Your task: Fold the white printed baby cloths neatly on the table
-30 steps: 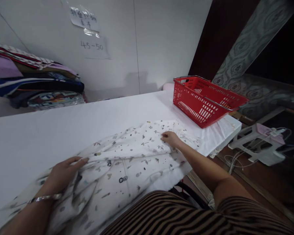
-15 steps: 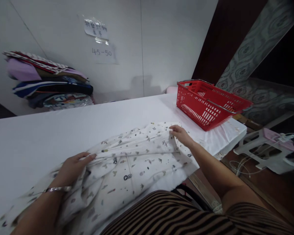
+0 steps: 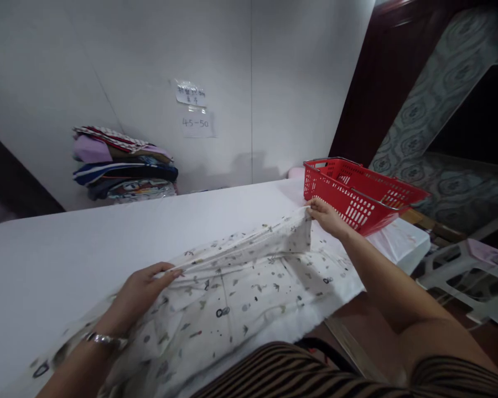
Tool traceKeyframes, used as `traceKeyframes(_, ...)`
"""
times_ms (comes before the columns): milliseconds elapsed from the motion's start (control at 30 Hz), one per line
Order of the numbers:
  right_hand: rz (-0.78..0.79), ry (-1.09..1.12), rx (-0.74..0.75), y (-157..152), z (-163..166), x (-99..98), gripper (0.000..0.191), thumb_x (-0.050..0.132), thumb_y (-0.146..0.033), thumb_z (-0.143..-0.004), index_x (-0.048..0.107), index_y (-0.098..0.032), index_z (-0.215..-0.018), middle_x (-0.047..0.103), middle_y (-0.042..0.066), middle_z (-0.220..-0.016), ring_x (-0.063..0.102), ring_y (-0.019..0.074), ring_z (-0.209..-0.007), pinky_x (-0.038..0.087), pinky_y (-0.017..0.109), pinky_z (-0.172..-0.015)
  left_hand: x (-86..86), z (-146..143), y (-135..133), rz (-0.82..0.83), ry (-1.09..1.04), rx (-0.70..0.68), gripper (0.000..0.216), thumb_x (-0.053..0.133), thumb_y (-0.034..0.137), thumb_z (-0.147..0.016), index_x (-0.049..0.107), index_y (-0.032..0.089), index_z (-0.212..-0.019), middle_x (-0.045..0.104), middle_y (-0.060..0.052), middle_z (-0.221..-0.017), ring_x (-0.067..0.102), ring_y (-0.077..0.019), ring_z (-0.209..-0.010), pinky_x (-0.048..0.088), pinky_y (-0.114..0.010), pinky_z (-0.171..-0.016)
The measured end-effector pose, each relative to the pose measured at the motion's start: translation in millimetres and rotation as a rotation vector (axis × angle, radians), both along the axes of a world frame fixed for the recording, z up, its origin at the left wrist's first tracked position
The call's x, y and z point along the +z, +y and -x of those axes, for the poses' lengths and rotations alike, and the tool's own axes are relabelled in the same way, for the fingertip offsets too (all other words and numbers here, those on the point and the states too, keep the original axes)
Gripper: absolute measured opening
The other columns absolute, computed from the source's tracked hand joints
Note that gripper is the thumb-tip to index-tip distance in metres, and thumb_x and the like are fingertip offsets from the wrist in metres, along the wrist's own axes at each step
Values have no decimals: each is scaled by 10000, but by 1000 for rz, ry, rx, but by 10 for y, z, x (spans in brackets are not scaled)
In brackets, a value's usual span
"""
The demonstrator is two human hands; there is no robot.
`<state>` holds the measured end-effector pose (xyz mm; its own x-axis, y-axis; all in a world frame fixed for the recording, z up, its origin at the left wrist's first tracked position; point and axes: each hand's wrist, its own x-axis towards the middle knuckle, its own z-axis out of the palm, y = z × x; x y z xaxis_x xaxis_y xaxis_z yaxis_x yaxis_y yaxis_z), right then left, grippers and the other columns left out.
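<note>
A white cloth garment (image 3: 249, 298) printed with small grey and olive motifs lies along the front of the table; I cannot tell which kind of garment it is. My left hand (image 3: 147, 284) pinches a fold of it near the middle. At its right end, my right hand (image 3: 326, 214) grips an edge and holds it up off the table, so a flap of fabric stretches between the two hands. The lower layer stays flat on the table beneath. Part of the fabric at the lower left is hidden by my left forearm.
The table (image 3: 87, 243) has a white cover. A red shopping basket (image 3: 357, 204) stands at its right end, just beyond my right hand. Folded clothes (image 3: 124, 166) are piled at the back left against the wall. A white plastic stool (image 3: 473, 276) stands right of the table.
My right hand has closed on the fabric's right edge and raised it, pulling a flap up taut. My left hand still pinches the fold. The view has shifted, with the background sitting lower.
</note>
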<state>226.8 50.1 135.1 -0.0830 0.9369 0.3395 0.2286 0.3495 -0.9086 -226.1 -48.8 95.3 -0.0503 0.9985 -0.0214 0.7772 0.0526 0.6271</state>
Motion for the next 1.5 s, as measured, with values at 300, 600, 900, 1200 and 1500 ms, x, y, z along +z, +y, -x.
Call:
traceKeyframes(300,-17,51,15,-152,-75,21,303,655,-338,-693,599,-210,-962,590,-15,-765,535,122,-698,434,272,-662,-21,-59,-164,-139,116,57,401,498,594,-696,645,246,-832,687,6,-896,610,-164,-662,433,-224,-622)
traceKeyframes(600,-43,41,3,-220,-208,19,158,685,-315,-665,633,-201,-762,627,11,-758,559,149,-726,448,305,-719,-4,-184,-260,-278,200,32,397,452,581,-719,632,249,-843,684,-17,-915,622,-198,-768,435,-253,-688)
traceKeyframes(900,-3,-17,-28,-251,-310,-31,157,681,-317,-657,621,-207,-753,598,-10,-713,536,137,-681,436,277,-673,-52,-170,-259,-220,203,-72,371,482,576,-750,646,257,-850,685,18,-900,627,-162,-735,444,-220,-636)
traceKeyframes(1200,217,-193,-4,-375,-402,-157,365,708,-447,-639,673,-227,-928,660,36,-859,582,186,-784,469,311,-746,92,-222,-358,-36,171,-185,327,438,490,-808,631,226,-803,669,1,-815,596,-155,-720,408,-220,-621)
traceKeyframes(1500,-231,-86,-394,-391,-310,141,213,691,-338,-652,688,-211,-823,665,18,-798,586,143,-672,496,282,-636,35,-296,-330,68,165,-298,291,436,441,-819,636,229,-825,658,-4,-860,583,-162,-780,398,-231,-657)
